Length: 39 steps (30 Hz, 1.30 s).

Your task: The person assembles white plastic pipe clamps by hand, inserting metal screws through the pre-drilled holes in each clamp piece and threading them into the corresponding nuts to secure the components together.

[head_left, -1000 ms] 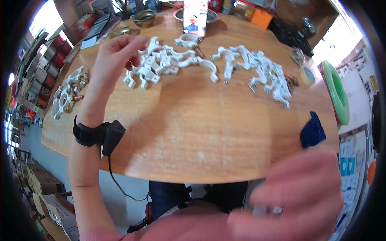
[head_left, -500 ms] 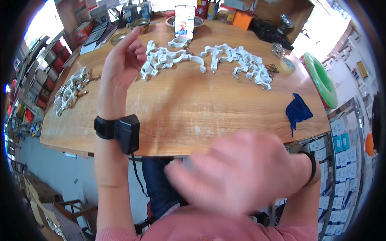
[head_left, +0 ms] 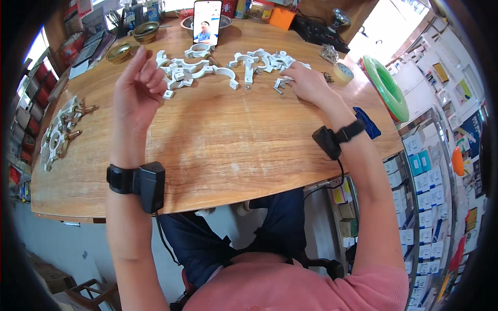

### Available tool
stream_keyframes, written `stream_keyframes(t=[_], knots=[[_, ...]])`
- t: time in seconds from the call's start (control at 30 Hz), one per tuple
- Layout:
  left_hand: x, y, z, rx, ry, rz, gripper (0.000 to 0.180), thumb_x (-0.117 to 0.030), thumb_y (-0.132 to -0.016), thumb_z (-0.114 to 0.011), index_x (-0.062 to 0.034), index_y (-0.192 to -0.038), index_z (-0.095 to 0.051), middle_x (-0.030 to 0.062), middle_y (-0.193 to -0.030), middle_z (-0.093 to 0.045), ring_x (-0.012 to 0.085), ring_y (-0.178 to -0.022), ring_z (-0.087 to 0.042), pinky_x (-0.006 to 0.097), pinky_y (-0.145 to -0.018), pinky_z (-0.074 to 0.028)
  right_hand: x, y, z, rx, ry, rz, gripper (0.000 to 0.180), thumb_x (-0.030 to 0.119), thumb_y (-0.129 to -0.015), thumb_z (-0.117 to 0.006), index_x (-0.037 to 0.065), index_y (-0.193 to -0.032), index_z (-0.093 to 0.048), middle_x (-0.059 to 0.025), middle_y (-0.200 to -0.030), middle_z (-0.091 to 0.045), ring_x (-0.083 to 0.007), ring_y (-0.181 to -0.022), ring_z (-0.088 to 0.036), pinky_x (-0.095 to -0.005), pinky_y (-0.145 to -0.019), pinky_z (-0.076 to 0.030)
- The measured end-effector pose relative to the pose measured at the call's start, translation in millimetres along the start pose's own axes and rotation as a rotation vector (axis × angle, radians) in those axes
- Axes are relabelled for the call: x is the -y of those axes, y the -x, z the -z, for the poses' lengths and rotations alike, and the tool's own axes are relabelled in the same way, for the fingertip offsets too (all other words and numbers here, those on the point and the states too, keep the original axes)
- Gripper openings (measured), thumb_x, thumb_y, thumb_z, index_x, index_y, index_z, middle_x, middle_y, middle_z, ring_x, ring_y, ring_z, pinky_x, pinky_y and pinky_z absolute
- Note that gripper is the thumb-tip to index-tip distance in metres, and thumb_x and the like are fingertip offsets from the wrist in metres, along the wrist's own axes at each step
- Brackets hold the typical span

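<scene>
My right hand reaches over the right-hand pile of white pipe clamps, palm down. Its fingertips are at the clamps near a loose screw; what they touch is hidden under the hand. My left hand is raised over the desk beside the middle pile of white clamps. Its fingers are loosely curled, the thumb side points up, and nothing shows in it. Further left lie several white clamps fitted with brass-coloured bolts.
A phone stands upright at the back, before a metal bowl. Brass-coloured bowls sit back left. On the right are a tape roll, a blue cloth and a green ring-shaped coil. Black wrist devices trail cables toward my lap.
My right hand has gone from blurred, close in front of my chest, out to the right-hand clamp pile. My left hand keeps its raised pose; the view has shifted.
</scene>
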<state>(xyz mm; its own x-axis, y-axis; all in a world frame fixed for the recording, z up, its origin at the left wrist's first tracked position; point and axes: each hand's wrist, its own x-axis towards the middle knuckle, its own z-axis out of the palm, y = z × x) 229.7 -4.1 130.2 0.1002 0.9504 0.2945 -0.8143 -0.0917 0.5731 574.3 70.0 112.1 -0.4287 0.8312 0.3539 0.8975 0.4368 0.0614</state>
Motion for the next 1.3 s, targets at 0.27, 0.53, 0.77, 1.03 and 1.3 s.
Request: stream_keyframes(t=[0.27, 0.53, 0.77, 1.03, 1.3], knots=[[21, 10, -14, 0.077, -0.131, 0.071, 0.023, -0.020, -0.085, -0.050, 0.0003, -0.097, -0.051, -0.0020, -0.061, -0.044, 0.0093, -0.057, -0.043, 0.020, -0.049, -0.034, 7, -12, 8, 0.113, -0.075, -0.011, 0.019, 0.016, -0.073, -0.055, 0.012, -0.092, -0.057, -0.0103, -0.090, -0.059, -0.0284, -0.085, -0.056, -0.0378, -0.069, -0.045], [32, 13, -30, 0.159, -0.397, -0.048, 0.032, -0.013, -0.082, -0.054, 0.0006, -0.111, -0.050, 0.0114, -0.097, -0.059, 0.0167, -0.091, -0.057, 0.025, -0.077, -0.047, 51, 1, 52, -0.117, -1.432, -0.155, 0.018, 0.008, -0.079, -0.050, -0.006, -0.091, -0.053, -0.0081, -0.074, -0.058, -0.0122, -0.064, -0.057, -0.0232, -0.056, -0.047], [37, 17, -36, 0.341, -0.905, -0.162, 0.050, -0.014, -0.078, -0.061, -0.0036, -0.122, -0.041, 0.0107, -0.112, -0.053, 0.0175, -0.103, -0.051, 0.030, -0.087, -0.040, 108, 15, 51, 0.266, -1.900, -0.083, 0.019, 0.006, -0.079, -0.050, -0.007, -0.092, -0.053, -0.0098, -0.074, -0.058, -0.0144, -0.064, -0.058, -0.0260, -0.058, -0.050], [50, 23, -48, 0.375, -1.082, -0.074, 0.071, -0.016, -0.072, -0.068, -0.0078, -0.131, -0.030, 0.0084, -0.098, -0.055, 0.0094, -0.077, -0.053, 0.024, -0.067, -0.046, 133, 13, 47, 0.186, -1.878, -0.082, 0.021, 0.011, -0.080, -0.054, -0.003, -0.096, -0.055, -0.0056, -0.075, -0.057, -0.0107, -0.067, -0.056, -0.0241, -0.059, -0.049], [58, 24, -42, 0.193, -1.255, -0.034, 0.068, -0.018, -0.067, -0.073, -0.0048, -0.125, -0.040, -0.0036, -0.067, -0.047, 0.0027, -0.061, -0.040, 0.019, -0.055, -0.037, 127, 15, 29, 0.065, -1.740, -0.268, 0.019, 0.016, -0.080, -0.057, -0.001, -0.089, -0.059, -0.0012, -0.070, -0.055, -0.0057, -0.059, -0.050, -0.0186, -0.050, -0.042]])
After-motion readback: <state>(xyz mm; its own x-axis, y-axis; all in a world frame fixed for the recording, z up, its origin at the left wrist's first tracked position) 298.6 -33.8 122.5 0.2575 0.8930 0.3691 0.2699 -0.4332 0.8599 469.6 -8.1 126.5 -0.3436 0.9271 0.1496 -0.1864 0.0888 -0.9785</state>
